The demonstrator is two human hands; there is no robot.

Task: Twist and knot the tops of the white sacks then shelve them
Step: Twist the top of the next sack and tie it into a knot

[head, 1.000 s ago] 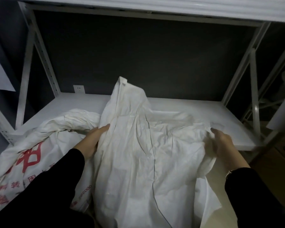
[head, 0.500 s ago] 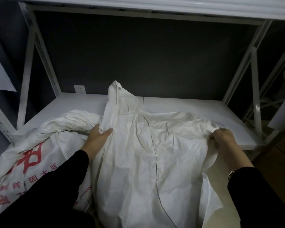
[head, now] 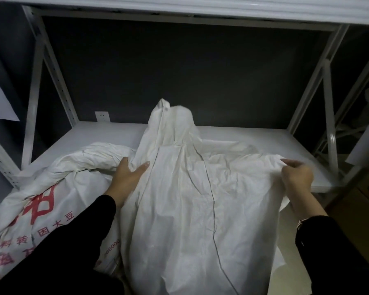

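Crumpled white sack (head: 190, 199): plain, matt, woven-looking, creased all over, with a thin dark seam (head: 213, 199) down the middle. Spread wide over the front of the white metal shelf (head: 254, 143), lower part hanging toward the camera. Long axis near to far, top bunched into a limp peak pointing up and away. Gripped at its left edge by the left hand (head: 128, 177), thumb on top, fingers tucked behind. Pinched at its right edge by the curled right hand (head: 296, 177). Just left, touching it, a red-lettered printed sack (head: 51, 188).
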